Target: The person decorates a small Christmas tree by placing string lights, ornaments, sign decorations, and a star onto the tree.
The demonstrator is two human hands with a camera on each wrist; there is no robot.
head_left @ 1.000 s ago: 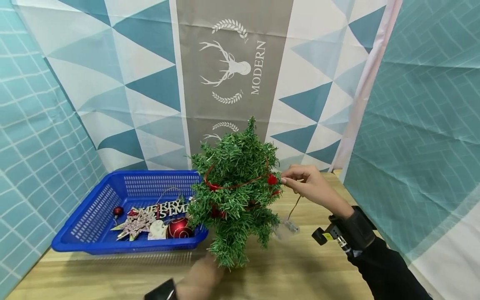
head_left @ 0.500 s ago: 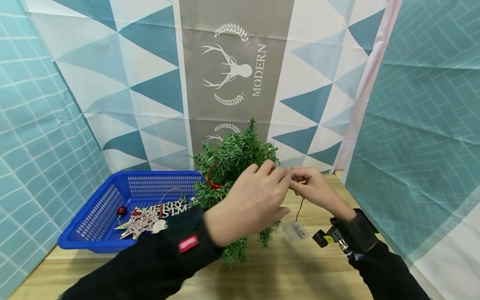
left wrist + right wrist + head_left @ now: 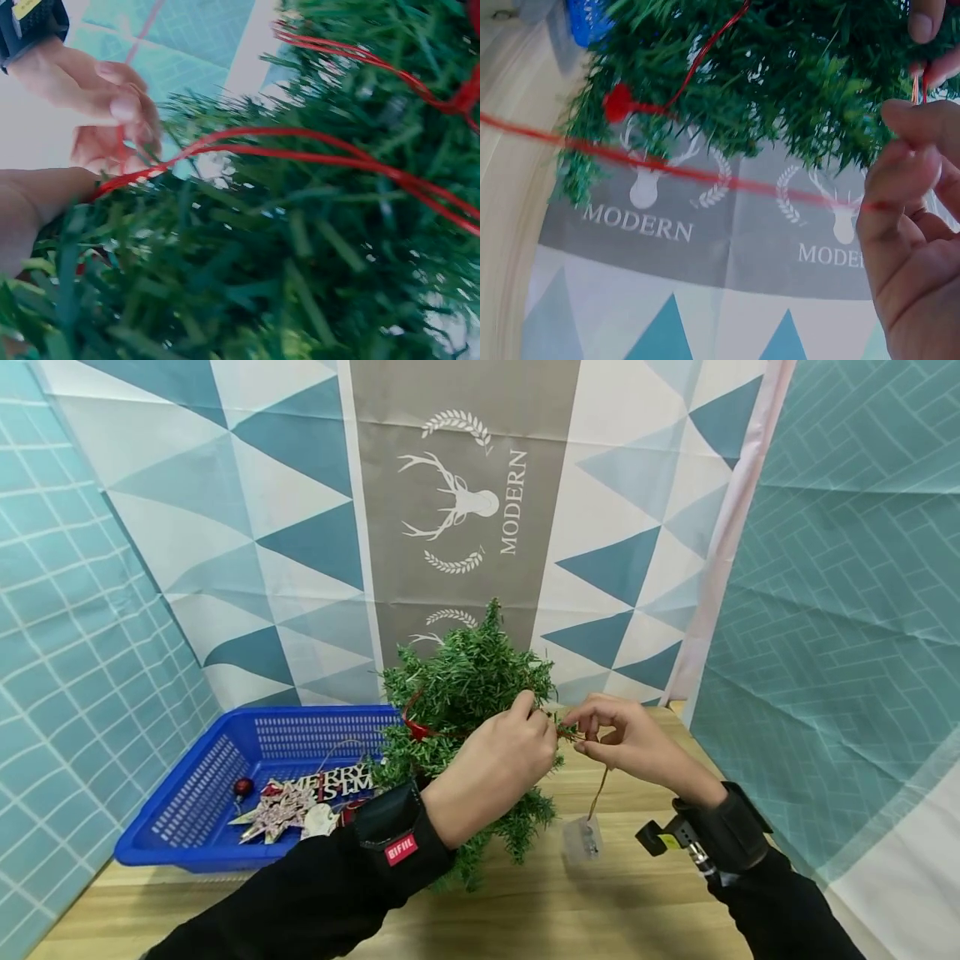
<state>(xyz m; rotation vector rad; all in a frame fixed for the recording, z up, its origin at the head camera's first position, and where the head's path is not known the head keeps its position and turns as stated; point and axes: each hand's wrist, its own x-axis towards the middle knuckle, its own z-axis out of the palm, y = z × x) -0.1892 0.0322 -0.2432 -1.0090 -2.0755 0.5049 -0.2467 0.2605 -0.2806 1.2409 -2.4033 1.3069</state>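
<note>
A small green artificial Christmas tree (image 3: 476, 668) stands on the table, wound with a thin red string-light wire (image 3: 300, 142) that bears red decorations (image 3: 417, 729). On the tree's right side my left hand (image 3: 497, 772) curls at the branches and pinches the wire; in the right wrist view its fingers (image 3: 925, 22) show beside the strand. Just right of it, my right hand (image 3: 637, 743) pinches the same wire between thumb and fingers. A clear battery box (image 3: 582, 841) dangles below my right hand on a thin cord. My left hand hides part of the tree.
Left of the tree sits a blue plastic basket (image 3: 161, 814) holding a glittery star (image 3: 281, 814), a "Merry Christmas" sign (image 3: 345, 779) and a small red bauble (image 3: 243, 787). Patterned cloth (image 3: 300, 543) hangs behind the wooden table (image 3: 622, 902).
My left hand has come up from below the tree, across its front, to the wire at the right side. My right hand has stayed there, its grip shifting slightly; the battery box swings.
</note>
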